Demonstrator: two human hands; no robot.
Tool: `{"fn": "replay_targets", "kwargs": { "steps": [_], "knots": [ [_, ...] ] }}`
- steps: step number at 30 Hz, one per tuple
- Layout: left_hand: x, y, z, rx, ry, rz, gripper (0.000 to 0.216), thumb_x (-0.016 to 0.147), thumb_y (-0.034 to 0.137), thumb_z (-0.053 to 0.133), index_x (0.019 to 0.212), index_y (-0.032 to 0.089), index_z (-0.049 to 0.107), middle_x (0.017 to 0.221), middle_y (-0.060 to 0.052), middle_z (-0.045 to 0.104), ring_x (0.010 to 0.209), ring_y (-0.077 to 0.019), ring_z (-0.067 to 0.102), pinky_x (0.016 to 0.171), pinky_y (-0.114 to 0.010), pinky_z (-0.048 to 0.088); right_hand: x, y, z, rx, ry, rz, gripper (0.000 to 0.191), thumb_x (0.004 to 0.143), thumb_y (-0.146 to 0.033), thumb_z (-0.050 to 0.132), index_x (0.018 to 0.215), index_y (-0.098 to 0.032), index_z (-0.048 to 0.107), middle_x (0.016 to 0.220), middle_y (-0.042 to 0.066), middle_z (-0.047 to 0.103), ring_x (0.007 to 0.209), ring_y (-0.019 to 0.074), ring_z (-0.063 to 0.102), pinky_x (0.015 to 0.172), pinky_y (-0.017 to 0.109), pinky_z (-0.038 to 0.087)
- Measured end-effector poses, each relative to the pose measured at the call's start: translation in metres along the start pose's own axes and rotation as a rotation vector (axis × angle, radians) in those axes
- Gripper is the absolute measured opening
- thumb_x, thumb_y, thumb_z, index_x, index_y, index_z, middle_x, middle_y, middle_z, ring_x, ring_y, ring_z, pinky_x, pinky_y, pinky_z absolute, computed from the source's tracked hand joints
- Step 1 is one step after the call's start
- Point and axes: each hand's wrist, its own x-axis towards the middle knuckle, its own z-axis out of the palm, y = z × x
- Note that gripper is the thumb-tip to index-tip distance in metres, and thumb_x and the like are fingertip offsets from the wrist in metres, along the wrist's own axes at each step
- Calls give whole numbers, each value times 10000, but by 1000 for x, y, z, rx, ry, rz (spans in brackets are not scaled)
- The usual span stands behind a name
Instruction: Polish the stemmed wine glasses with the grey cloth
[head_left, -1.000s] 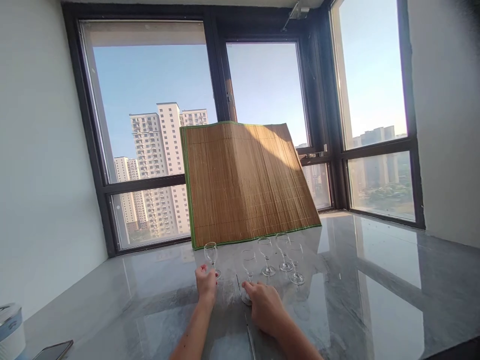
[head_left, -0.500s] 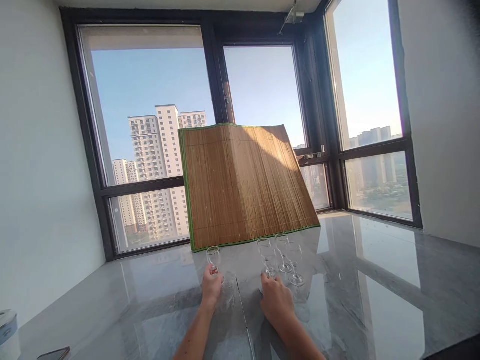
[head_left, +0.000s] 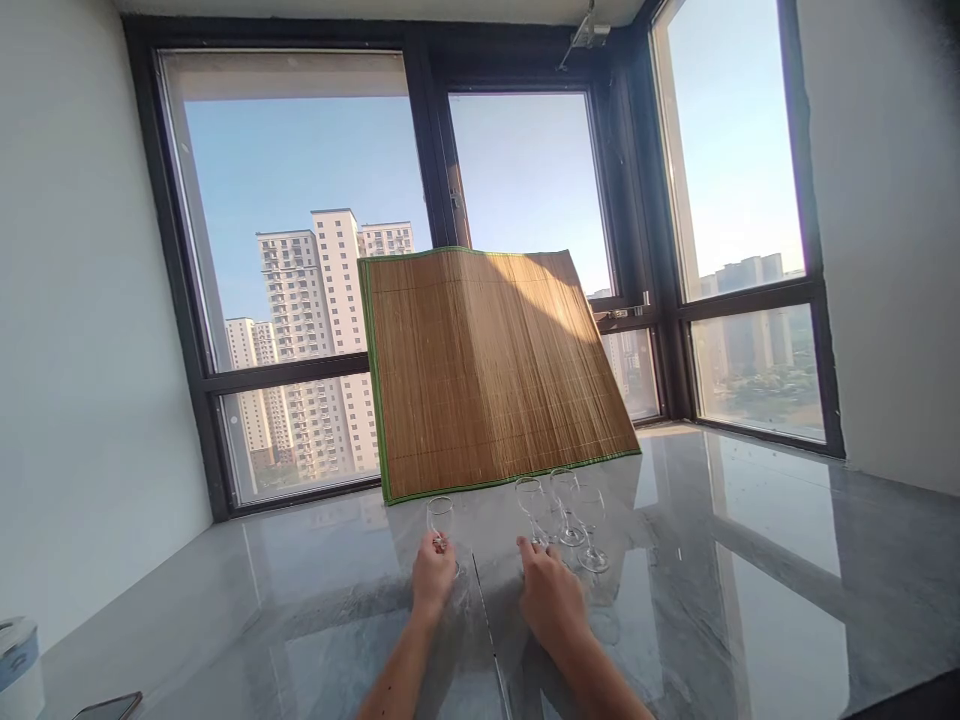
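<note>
Left hand (head_left: 433, 580): fingers pinch stem of lone wine glass (head_left: 441, 518), upright on worktop (head_left: 750, 560). Right hand (head_left: 551, 602): fingers at foot of glass cluster (head_left: 564, 498) before bamboo mat (head_left: 487, 370); grip unclear. Judgement: cluster gathered, lone glass apart, not yet joined.

I have both bare forearms reaching forward, side by side and apart. My left hand (head_left: 433, 582) is knuckles up, its fingers pinched closed at the tips. My right hand (head_left: 551, 600) lies palm down, fingers (head_left: 526, 552) stretched ahead, loosely spread.
</note>
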Motion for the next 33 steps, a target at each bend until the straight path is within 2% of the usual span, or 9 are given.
{"fn": "replay_targets", "kwargs": {
  "steps": [5, 8, 11, 14, 19, 22, 25, 29, 33],
  "knots": [
    [-25, 23, -5, 334, -58, 262, 296, 898, 243, 426, 1131, 212, 606, 1053, -75, 671, 954, -197, 624, 745, -259, 407, -3, -15, -3, 250, 24, -290, 646, 726, 14, 417, 1332, -199, 485, 1126, 82, 660, 1043, 213, 580, 829, 292, 471],
    [-37, 35, -3, 467, -126, 443, 242, 896, 192, 436, 981, 228, 659, 1016, -61, 649, 962, -199, 595, 756, -255, 404, -8, -25, -6, 266, 52, -452, 607, 749, -4, 434, 1313, -216, 502, 1152, 69, 648, 1063, 218, 547, 836, 284, 465],
    [-41, 42, 3, 489, -164, 558, 268, 853, 76, 435, 877, 202, 670, 946, -61, 635, 946, -189, 579, 762, -244, 402, -9, -27, -8, 195, 149, -454, 552, 808, -8, 413, 1296, -241, 522, 1113, 67, 661, 1055, 228, 543, 783, 279, 470],
    [-40, 42, 4, 417, -164, 621, 316, 844, 45, 430, 895, 204, 699, 934, -56, 635, 956, -181, 570, 797, -247, 404, -7, -19, -8, 152, 263, -331, 512, 831, -2, 381, 1265, -226, 534, 1042, 79, 672, 1036, 238, 563, 735, 279, 470],
    [-33, 31, -3, 233, -85, 482, 321, 884, 173, 444, 1046, 227, 716, 990, -65, 646, 951, -200, 598, 815, -274, 433, -2, -5, -4, 223, 367, -115, 536, 795, 9, 351, 1262, -213, 494, 1044, 88, 657, 966, 230, 615, 689, 281, 475],
    [-30, 28, -5, 262, -56, 390, 324, 878, 193, 447, 1049, 228, 721, 994, -74, 653, 936, -224, 607, 790, -291, 434, -1, -5, 5, 348, 273, -180, 622, 719, 24, 377, 1280, -233, 458, 1037, 64, 665, 994, 223, 620, 762, 294, 482],
    [-33, 34, -6, 313, -99, 440, 308, 860, 175, 447, 964, 239, 730, 963, -66, 651, 947, -217, 589, 791, -284, 420, 1, -7, 12, 512, 146, -219, 673, 664, 16, 402, 1287, -236, 434, 1014, 43, 667, 927, 200, 633, 785, 293, 474],
    [-41, 44, -6, 308, -143, 454, 289, 854, 190, 441, 897, 236, 723, 916, -64, 664, 928, -207, 584, 782, -273, 408, 2, -9, 6, 795, 116, -193, 579, 701, -40, 440, 1254, -214, 429, 864, 6, 659, 757, 162, 617, 738, 268, 466],
    [-40, 43, -1, 152, -200, 393, 232, 839, 234, 489, 864, 216, 719, 919, -66, 704, 878, -209, 612, 767, -285, 414, 3, -12, -6, 996, 192, -134, 427, 798, -181, 511, 1220, -199, 446, 872, 21, 668, 718, 162, 615, 695, 263, 485]
  ]
}}
